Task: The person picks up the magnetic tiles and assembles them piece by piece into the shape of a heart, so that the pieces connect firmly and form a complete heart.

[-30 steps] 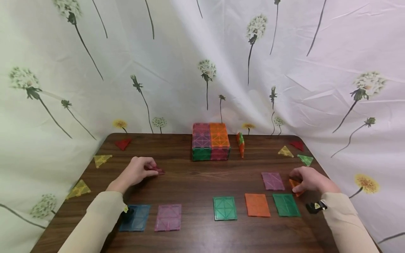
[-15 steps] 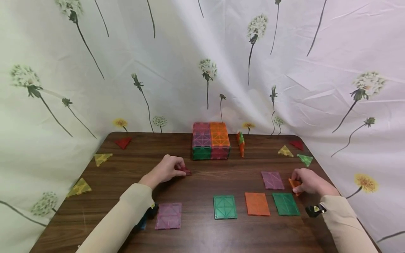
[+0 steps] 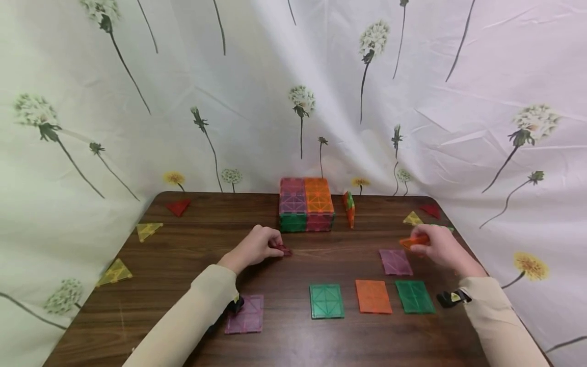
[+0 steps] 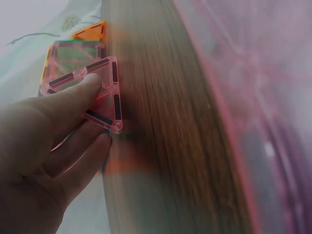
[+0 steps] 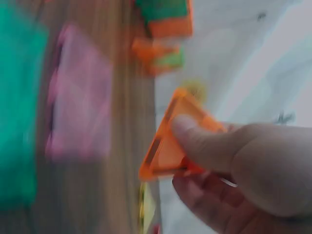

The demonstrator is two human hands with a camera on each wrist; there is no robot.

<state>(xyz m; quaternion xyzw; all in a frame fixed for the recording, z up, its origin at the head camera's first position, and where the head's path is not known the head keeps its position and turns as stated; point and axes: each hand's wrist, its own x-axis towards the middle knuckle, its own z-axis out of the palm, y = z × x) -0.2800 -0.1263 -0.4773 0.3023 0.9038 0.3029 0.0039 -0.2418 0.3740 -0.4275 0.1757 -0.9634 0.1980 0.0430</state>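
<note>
My left hand [image 3: 254, 250] pinches a dark pink triangular magnetic tile [image 4: 109, 78] between thumb and fingers, low over the table in front of the tile box [image 3: 306, 204]. That box has purple and orange squares on top, green and red ones in front. On the right, my right hand [image 3: 437, 247] holds an orange triangular magnetic tile [image 5: 165, 141], lifted above the table behind a purple square tile [image 3: 395, 262]. Thumb and fingers grip it by one side, and the right wrist view is blurred.
Square tiles lie nearer: purple [image 3: 245, 314], green [image 3: 326, 301], orange [image 3: 373, 296] and green [image 3: 415, 296]. Orange and green tiles [image 3: 349, 209] stand upright beside the box. Yellow [image 3: 114, 272] and red [image 3: 178, 207] triangles lie left; a yellow triangle [image 3: 413, 218] lies right.
My left hand has slid right with the pink triangle, to just before the box. My right hand has raised the orange triangle off the table, away from me and slightly left.
</note>
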